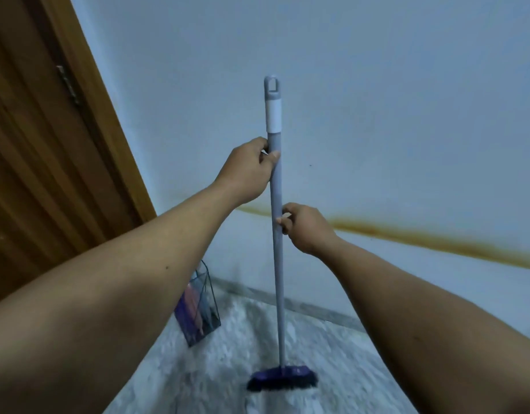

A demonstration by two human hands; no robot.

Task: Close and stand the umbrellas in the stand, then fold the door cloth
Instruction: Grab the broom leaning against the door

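Observation:
A broom with a long grey handle and a dark purple brush head stands upright on the floor in front of me. My left hand grips the handle near its top, just under the white sleeve. My right hand grips the handle lower down. A wire umbrella stand sits on the floor by the wall at the left, half hidden by my left forearm, with closed umbrellas in pink and purple inside it. No door cloth is in view.
A brown wooden door with a hinge fills the left side. The pale blue wall ahead carries a brownish stain line. The floor is mottled grey-white stone with a darker border at the wall.

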